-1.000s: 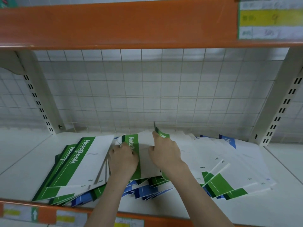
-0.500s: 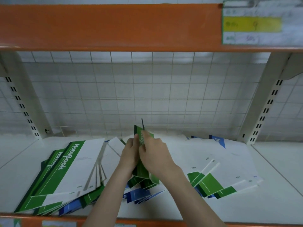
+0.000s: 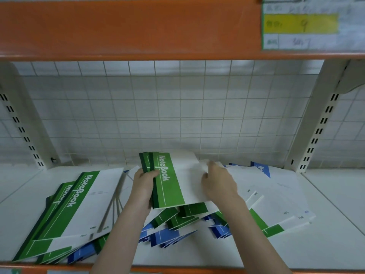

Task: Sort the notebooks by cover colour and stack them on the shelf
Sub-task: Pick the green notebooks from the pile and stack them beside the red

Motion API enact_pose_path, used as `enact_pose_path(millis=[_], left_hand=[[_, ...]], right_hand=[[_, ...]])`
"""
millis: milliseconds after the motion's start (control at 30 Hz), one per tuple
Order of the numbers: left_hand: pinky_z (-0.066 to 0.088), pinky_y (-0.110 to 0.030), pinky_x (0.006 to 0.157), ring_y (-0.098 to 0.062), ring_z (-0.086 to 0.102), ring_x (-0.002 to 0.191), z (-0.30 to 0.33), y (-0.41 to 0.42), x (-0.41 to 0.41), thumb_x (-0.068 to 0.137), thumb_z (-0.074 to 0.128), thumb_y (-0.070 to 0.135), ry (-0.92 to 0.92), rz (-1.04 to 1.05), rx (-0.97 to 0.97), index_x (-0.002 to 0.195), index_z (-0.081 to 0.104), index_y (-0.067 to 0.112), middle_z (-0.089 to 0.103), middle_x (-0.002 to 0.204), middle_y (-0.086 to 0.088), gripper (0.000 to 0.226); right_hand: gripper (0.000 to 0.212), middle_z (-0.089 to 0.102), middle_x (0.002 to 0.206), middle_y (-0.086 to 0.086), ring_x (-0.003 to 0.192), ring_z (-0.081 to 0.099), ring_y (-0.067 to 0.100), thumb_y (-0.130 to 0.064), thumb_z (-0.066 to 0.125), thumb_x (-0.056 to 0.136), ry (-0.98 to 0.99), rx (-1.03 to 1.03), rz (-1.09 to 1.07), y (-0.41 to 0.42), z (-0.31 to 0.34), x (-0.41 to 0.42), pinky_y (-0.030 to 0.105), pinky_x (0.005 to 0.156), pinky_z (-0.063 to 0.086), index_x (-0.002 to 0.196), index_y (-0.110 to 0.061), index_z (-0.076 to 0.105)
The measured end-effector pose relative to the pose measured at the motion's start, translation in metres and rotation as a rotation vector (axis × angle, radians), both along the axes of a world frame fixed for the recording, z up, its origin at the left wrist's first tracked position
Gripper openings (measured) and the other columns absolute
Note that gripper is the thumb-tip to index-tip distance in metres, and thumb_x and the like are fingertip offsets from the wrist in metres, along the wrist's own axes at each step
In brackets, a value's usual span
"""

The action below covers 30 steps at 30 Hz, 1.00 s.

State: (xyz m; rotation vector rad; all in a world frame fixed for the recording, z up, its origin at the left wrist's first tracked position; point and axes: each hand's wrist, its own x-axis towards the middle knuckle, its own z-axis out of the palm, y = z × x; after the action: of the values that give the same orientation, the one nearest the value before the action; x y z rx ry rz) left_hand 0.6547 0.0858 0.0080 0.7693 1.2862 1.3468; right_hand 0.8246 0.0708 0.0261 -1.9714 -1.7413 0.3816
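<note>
A small bunch of green-covered notebooks (image 3: pixel 171 186) is held face up above the middle of the white shelf (image 3: pixel 335 214). My left hand (image 3: pixel 144 184) grips its green spine edge, thumb on the cover. My right hand (image 3: pixel 219 180) holds the bunch's white right side near the top corner. Under them lies a jumble of green and blue notebooks (image 3: pixel 173 228). A fanned pile of green notebooks (image 3: pixel 79 206) lies at the left. White-sided notebooks (image 3: pixel 276 194) with one blue corner showing spread to the right.
An orange beam (image 3: pixel 128 26) with a yellow and white label (image 3: pixel 300 24) crosses overhead. A wire grid panel (image 3: pixel 167 115) closes the back. Slotted white uprights (image 3: pixel 320 127) stand at both sides. The shelf's orange front edge (image 3: pixel 177 269) runs along the bottom.
The green notebooks stood on edge between both hands half a second ago. They now lie face up, my left hand on the spine and my right hand moved out to the right side.
</note>
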Motion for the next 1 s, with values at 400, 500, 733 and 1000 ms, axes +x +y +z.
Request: enact_pose_path(millis=[400, 500, 733, 1000], left_hand=[[0.045, -0.026, 0.047, -0.023, 0.061, 0.063, -0.010, 0.004, 0.003, 0.094, 0.049, 0.009, 0.087, -0.003, -0.064, 0.105, 0.051, 0.009, 0.062, 0.079, -0.010, 0.011], [0.045, -0.026, 0.048, -0.021, 0.062, 0.064, -0.012, 0.004, 0.003, 0.094, 0.049, 0.009, 0.132, -0.036, -0.060, 0.098, 0.051, 0.013, 0.062, 0.080, -0.009, 0.006], [0.049, -0.025, 0.053, -0.019, 0.067, 0.068, -0.011, 0.003, 0.002, 0.092, 0.051, 0.012, 0.252, -0.190, -0.051, 0.096, 0.062, 0.013, 0.069, 0.082, -0.008, 0.011], [0.049, -0.038, 0.086, -0.023, 0.059, 0.098, -0.006, 0.002, 0.002, 0.090, 0.059, 0.030, 0.611, -0.015, 0.270, 0.104, 0.057, 0.025, 0.059, 0.105, -0.005, 0.014]], right_hand=[[0.037, 0.050, 0.122, 0.013, 0.113, 0.044, 0.030, -0.009, 0.045, 0.088, -0.201, -0.167, -0.121, 0.010, -0.015, 0.000, 0.034, 0.086, 0.039, 0.124, -0.007, 0.040], [0.013, 0.049, 0.110, 0.015, 0.099, 0.047, 0.029, -0.006, 0.045, 0.088, -0.006, -0.154, -0.113, 0.013, -0.018, 0.004, 0.032, 0.081, 0.039, 0.101, -0.005, 0.045], [0.035, 0.037, 0.068, -0.002, 0.058, 0.034, 0.012, -0.032, 0.046, 0.096, 0.553, -0.102, -0.078, 0.021, -0.017, 0.016, 0.025, 0.050, 0.025, 0.068, -0.014, 0.032], [0.012, 0.063, 0.096, 0.002, 0.077, 0.060, 0.013, -0.019, 0.058, 0.093, 0.946, 0.025, 0.118, 0.012, -0.009, 0.015, 0.021, 0.059, 0.047, 0.101, -0.024, 0.050]])
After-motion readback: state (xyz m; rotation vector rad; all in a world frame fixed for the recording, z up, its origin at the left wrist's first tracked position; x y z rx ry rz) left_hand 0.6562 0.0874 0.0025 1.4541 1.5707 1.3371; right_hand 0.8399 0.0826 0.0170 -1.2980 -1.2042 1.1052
